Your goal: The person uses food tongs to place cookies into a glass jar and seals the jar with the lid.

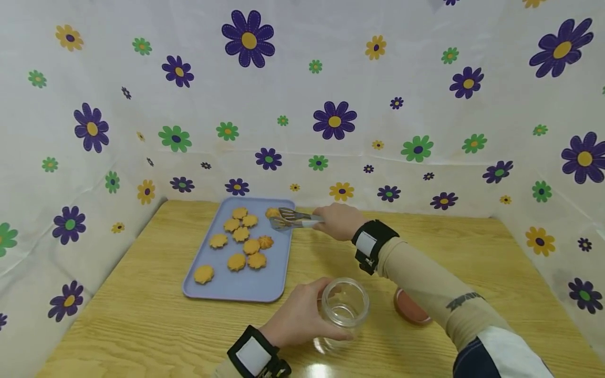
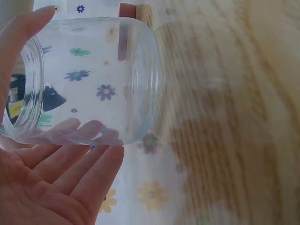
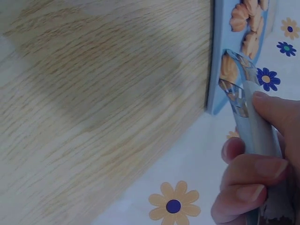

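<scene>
My right hand (image 1: 341,221) grips a pair of metal food tongs (image 1: 295,219) by the handles, thumb on one arm and fingers curled round the other. Their slotted tips stand apart on either side of a cookie (image 3: 228,69) near the tray's far right corner. Several more golden, scalloped cookies (image 1: 237,262) lie on the blue tray (image 1: 246,289). Nearer me, my left hand (image 1: 304,315) holds a clear glass jar (image 1: 347,310) round its side, thumb and fingers on opposite sides. The jar is open at the top, and nothing shows inside it.
A reddish round lid (image 1: 412,307) lies on the wooden table (image 1: 156,325) right of the jar, partly hidden under my right forearm. A white flowered cloth (image 1: 293,84) hangs behind the table and along both sides.
</scene>
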`<state>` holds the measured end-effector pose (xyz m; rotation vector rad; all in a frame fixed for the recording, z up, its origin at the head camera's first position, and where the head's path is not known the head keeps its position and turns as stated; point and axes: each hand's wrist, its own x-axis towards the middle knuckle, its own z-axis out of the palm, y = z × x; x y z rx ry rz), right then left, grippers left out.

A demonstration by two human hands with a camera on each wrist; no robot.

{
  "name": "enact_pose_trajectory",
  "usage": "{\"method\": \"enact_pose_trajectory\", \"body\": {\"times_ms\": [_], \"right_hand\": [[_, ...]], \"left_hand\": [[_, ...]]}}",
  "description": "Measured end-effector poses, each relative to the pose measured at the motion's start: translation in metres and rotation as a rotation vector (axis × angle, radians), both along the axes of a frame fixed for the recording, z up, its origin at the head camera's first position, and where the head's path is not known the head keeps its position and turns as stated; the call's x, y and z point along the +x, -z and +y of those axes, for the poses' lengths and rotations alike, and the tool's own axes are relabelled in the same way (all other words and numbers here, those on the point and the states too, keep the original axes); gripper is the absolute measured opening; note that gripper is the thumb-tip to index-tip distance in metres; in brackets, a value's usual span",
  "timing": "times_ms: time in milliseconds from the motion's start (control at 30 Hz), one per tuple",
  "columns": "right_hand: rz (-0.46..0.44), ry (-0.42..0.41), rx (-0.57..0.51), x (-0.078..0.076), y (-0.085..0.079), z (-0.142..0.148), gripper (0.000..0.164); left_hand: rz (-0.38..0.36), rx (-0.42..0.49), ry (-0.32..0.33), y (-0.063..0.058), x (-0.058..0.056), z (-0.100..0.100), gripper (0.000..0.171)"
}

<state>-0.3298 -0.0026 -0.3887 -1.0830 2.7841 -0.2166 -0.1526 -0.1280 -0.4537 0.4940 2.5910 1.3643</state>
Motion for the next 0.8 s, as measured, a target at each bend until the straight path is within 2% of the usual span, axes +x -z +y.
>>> {"method": "enact_pose_trajectory", "body": {"times_ms": [267,367,467,633,800], "right_hand": [[0.021,-0.022,-0.066,0.004,-0.007,0.018,0.04],[0.041,-0.014,-0.096,0.008,-0.018,0.03,0.044],[0.028,0.003,-0.133,0.017,-0.037,0.046,0.046],[0.024,0.048,-0.182,0.042,-0.073,0.079,0.049],[0.035,0.084,-0.219,0.081,-0.107,0.12,0.05]], "left_hand": [[-0.004,-0.001,0.006,0.0,-0.001,0.001,0.088],[0.0,0.003,0.007,0.001,-0.001,0.0,0.089],[0.004,-0.002,0.007,0.002,-0.001,0.0,0.09],[0.016,-0.011,0.009,0.002,-0.001,0.002,0.088],[0.013,-0.008,0.011,0.001,-0.001,0.003,0.087]]}}
